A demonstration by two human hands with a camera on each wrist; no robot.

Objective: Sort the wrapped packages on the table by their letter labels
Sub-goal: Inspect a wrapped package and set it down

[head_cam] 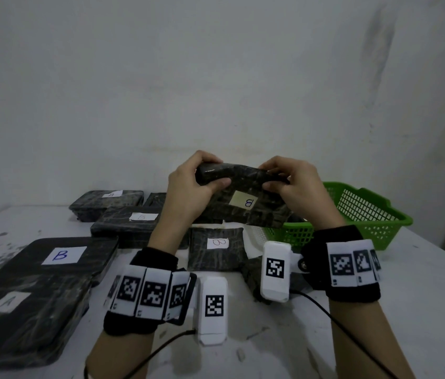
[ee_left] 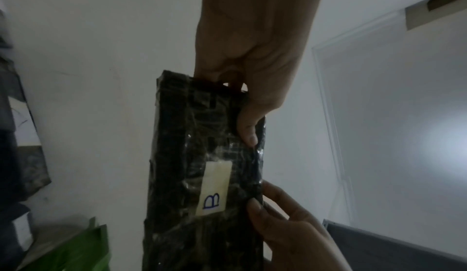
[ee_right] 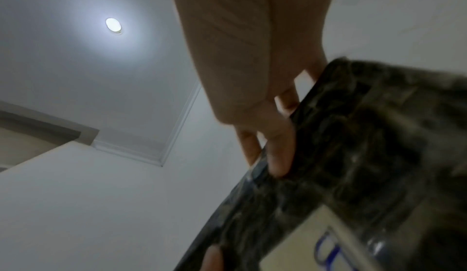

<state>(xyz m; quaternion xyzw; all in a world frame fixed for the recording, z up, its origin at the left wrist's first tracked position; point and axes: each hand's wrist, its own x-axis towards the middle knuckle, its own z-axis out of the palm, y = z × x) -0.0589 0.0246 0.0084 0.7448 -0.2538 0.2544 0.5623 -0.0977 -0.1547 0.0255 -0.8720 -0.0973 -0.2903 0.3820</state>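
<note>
A dark wrapped package (head_cam: 246, 209) with a pale label reading B (head_cam: 244, 200) is held up above the table, its labelled face tilted toward me. My left hand (head_cam: 214, 172) grips its upper left end, thumb on the front and fingers over the top. My right hand (head_cam: 270, 176) pinches the upper right end the same way. In the left wrist view the package (ee_left: 202, 175) stands lengthwise, with my left hand (ee_left: 240, 111) at one end. In the right wrist view, blurred, my right hand (ee_right: 283, 135) holds the package (ee_right: 353, 155) by its edge.
Several wrapped packages lie on the white table (head_cam: 284, 351): one marked A (head_cam: 24, 310) at the near left, one marked B (head_cam: 65, 258) behind it, another B (head_cam: 216, 248) under my hands, more farther back (head_cam: 106, 201). A green basket (head_cam: 366, 214) sits at the right.
</note>
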